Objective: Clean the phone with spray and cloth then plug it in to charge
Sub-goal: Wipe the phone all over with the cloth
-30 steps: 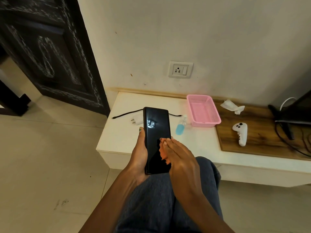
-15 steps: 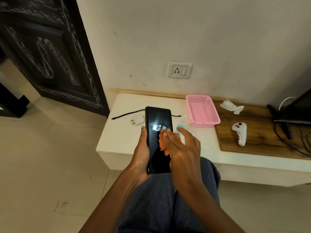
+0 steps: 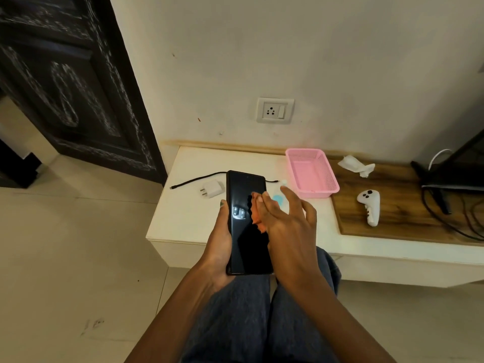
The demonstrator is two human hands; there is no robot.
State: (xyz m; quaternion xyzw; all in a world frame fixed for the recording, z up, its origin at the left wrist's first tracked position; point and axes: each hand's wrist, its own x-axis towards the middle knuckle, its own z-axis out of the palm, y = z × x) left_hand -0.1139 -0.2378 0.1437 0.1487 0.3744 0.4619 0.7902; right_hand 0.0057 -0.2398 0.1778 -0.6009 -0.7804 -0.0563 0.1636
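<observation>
One phone (image 3: 247, 224), one orange cloth (image 3: 256, 214), two hands holding

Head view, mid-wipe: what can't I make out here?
- Spray bottle: mostly hidden behind the right hand.
- Orange cloth: largely covered by the right hand's fingers.
- Cable: middle hidden behind the phone.
- Phone's back and charging port: facing away, covered by the left hand.

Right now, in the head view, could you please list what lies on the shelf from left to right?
Black cable → white charger plug → pink basket → crumpled tissue → white controller → dark cords.
</observation>
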